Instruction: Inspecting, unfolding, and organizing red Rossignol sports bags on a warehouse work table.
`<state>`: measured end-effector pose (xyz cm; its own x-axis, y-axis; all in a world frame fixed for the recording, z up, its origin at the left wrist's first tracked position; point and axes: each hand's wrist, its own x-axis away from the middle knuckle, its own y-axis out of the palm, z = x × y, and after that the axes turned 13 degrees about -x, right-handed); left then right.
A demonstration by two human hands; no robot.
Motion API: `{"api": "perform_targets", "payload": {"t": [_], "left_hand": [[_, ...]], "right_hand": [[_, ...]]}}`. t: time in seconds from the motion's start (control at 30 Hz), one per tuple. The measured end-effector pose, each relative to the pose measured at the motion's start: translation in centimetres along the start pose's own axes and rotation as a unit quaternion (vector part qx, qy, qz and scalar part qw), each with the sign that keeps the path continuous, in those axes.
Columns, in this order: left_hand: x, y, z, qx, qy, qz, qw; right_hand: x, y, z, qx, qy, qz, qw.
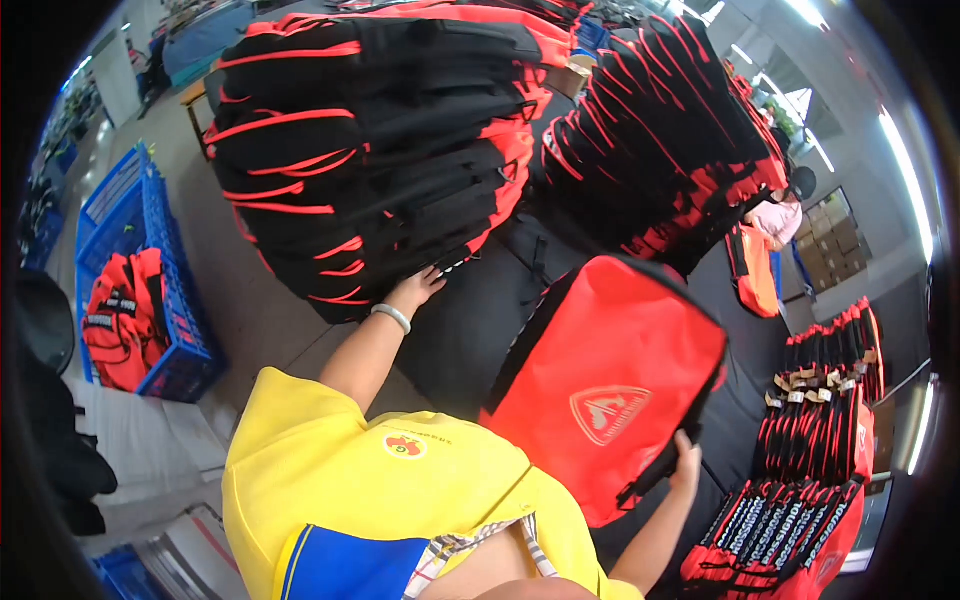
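Hands, two in my view: I have the left hand at the lower edge of the nearer stack, unclenched, its fingers stretched out against the bottom bags; the right hand is at the black side of the red backpack, low on its right, and I cannot tell from here whether the fingers close on it or only press.
Red backpack, one: it lies tilted on the black worktop, right in front of the wearer, its red front panel facing up to me, with one emblem printed on it.
Tall stacks, two: the nearer stack rises ahead and to the left, black bags with red piping; the farther stack stands ahead and to the right, in the same colours. I cannot count the bags in either, as they overlap too closely.
Bag piles along the right, three groups that I can make out: a near pile, a middle pile and a far pile, all red and black.
Blue crate, one beside the worktop on the left: I see red bags inside, their number unclear.
Co-worker, one: a person in pink beyond the farther stack, partly hidden, with one orange-red bag nearby.
Bracelet, one: pale, around the left wrist.
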<state>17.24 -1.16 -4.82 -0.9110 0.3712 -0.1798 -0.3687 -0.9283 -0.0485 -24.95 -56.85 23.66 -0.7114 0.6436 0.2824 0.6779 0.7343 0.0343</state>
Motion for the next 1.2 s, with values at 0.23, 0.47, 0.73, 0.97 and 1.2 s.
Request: {"api": "perform_targets", "payload": {"t": [0.23,0.47,0.73,0.97,1.2], "left_hand": [[-3.6,-2.8,-9.6,-0.149,-0.056,0.095,0.983],[-7.9,-9.2,-0.5,0.382,-0.290,0.160,0.862],[-4.8,-2.3,9.4,0.125,-0.421,0.190,0.878],[8.8,13.6,13.9,0.062,-0.471,-0.102,0.874],[12.0,16.6,15.7,0.067,-0.412,-0.212,0.884]], "right_hand": [[5.8,-0.1,10.8,-0.152,0.057,0.061,0.985],[9.3,7.9,15.4,-0.091,0.195,0.160,0.964],[12.8,12.7,19.4,-0.234,0.182,0.136,0.945],[13.3,13.0,20.6,-0.307,0.134,0.165,0.928],[16.0,12.4,20.4,-0.277,0.100,0.150,0.944]]}}
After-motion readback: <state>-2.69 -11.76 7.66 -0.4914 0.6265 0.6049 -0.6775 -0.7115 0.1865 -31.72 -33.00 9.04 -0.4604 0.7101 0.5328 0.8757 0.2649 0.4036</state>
